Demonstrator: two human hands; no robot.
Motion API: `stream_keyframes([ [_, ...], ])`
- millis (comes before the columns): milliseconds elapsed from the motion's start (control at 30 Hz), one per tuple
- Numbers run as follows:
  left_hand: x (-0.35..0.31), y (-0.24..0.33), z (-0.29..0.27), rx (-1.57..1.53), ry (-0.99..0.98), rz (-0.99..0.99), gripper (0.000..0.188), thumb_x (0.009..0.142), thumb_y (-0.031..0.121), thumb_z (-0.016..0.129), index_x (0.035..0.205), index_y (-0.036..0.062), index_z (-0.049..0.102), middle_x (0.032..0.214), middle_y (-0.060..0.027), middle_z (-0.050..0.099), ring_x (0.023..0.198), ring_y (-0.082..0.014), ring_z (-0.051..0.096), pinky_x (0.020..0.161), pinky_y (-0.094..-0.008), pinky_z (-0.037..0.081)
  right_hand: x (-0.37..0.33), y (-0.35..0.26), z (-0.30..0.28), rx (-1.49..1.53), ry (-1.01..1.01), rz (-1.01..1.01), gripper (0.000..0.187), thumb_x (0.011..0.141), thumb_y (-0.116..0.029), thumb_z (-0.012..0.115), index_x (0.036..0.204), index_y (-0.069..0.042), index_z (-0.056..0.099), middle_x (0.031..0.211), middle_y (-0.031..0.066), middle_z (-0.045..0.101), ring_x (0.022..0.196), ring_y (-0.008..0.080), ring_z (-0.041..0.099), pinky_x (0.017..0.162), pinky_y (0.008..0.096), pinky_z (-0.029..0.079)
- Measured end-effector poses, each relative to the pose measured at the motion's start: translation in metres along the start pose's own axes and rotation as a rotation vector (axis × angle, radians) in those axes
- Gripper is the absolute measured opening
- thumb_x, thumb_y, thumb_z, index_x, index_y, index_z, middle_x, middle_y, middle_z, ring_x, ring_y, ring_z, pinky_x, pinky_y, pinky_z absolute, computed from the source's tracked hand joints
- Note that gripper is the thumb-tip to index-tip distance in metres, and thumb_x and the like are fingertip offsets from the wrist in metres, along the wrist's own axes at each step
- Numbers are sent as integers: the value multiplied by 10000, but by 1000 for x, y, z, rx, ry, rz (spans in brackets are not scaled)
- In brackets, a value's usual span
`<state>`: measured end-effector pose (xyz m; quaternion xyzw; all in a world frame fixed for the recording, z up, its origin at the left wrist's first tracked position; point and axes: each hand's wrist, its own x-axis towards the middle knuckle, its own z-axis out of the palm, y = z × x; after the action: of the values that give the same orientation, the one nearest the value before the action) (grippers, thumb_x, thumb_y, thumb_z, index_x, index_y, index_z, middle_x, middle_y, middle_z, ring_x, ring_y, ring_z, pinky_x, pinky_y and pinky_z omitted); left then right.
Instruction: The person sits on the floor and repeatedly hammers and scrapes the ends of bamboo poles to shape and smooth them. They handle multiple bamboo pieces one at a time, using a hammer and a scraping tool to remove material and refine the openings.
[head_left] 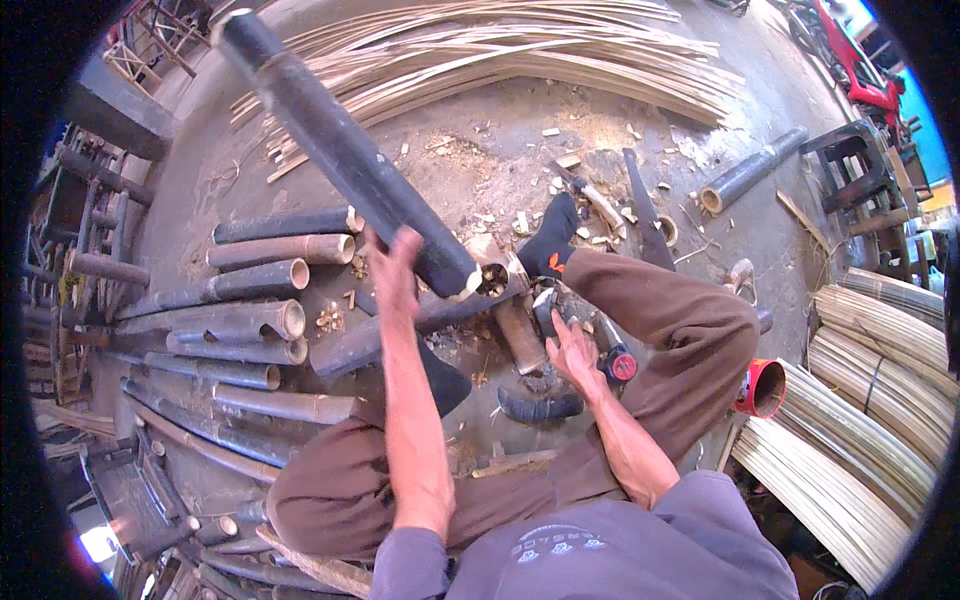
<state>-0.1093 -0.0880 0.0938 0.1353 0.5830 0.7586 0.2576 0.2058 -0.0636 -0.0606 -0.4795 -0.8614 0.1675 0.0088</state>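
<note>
Your left hand is closed around a long dark bamboo pole, its fingers wrapped over the shaft near the cut end. The pole rises from those fingers up and away to the left, tilted, its far end lifted off the floor. Its cut end, just to the right of your left fingers, sits at a second pole lying crosswise on the floor beneath it; whether the two touch cannot be told.

Your right hand rests low beside your right knee, fingers curled loosely over a power tool with a red part; whether they grip it firmly cannot be told. A black sandal lies just below those fingers.

To the left of your left fingers, a row of cut bamboo sections lies on the dirt floor. Beyond the pole, well away from both hands, pale split strips fan across the floor. To the right of your right fingers stands a red cup, and past it bundles of pale strips.
</note>
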Motion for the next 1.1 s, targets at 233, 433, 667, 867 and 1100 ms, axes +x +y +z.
stream_keyframes([
  [233,40,55,-10,-175,105,175,537,794,206,783,1216,67,481,1045,-54,589,904,-201,615,780,-406,536,-5,-31,-22,462,-79,108,494,867,-267,629,1332,-123,551,1104,223,573,1020,406,591,871,481,482],
  [433,5,26,5,-93,124,267,616,749,140,817,1245,54,462,1081,-66,567,967,-160,553,895,-329,460,-14,-32,-12,502,-98,64,462,864,-251,631,1285,-67,579,1051,230,592,998,391,593,872,461,477],
  [667,-32,22,37,239,42,351,831,704,224,863,1344,8,378,1158,-119,566,1043,-237,555,961,-348,421,-13,-36,-8,566,-94,26,441,873,-218,615,1264,-18,579,984,243,595,959,384,588,852,454,469],
  [867,-50,21,56,416,14,362,979,653,323,883,1379,-28,328,1263,-184,513,1130,-291,525,992,-393,404,-8,-38,-6,536,-38,-56,427,878,-218,614,1258,-26,585,1000,229,594,912,364,606,819,438,485],
  [1100,-47,20,54,275,-6,431,893,668,295,875,1332,-17,367,1242,-174,510,1084,-284,542,951,-389,429,2,-60,-47,645,-101,-42,395,894,-224,600,1254,-61,597,1021,191,619,924,331,618,810,404,500],
])
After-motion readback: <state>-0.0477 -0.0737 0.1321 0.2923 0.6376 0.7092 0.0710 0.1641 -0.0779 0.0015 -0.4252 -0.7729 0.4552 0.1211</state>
